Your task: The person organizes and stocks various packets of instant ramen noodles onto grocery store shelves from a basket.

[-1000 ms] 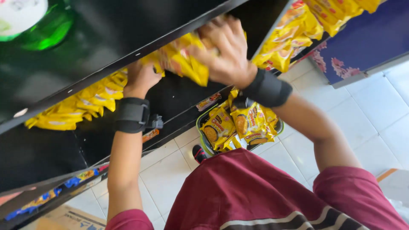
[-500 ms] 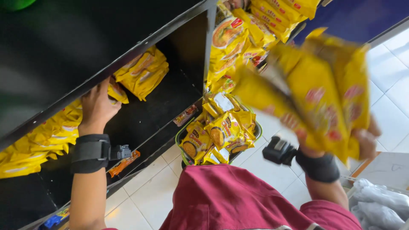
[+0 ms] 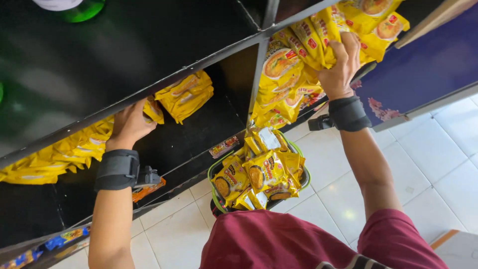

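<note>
My left hand [image 3: 130, 124] reaches into a black shelf [image 3: 149, 92] and rests on yellow snack packets [image 3: 74, 144] lined up there; its fingers are partly hidden behind the shelf edge. My right hand [image 3: 341, 67] is raised to the neighbouring shelf bay and grips yellow packets [image 3: 318, 42] stacked in it. Both wrists wear black straps. A green basket [image 3: 215, 199] full of the same yellow packets [image 3: 259, 174] sits on the floor below me.
White floor tiles [image 3: 428, 164] stretch to the right. A blue panel [image 3: 428, 65] stands at the right of the shelves. Lower shelf edges hold small coloured packets [image 3: 224, 147]. A green bottle [image 3: 82, 10] is on the top shelf.
My right hand carried a bunch of yellow packets from the left bay across to the right bay and now presses them into the stack. The left hand stayed on the shelf.
</note>
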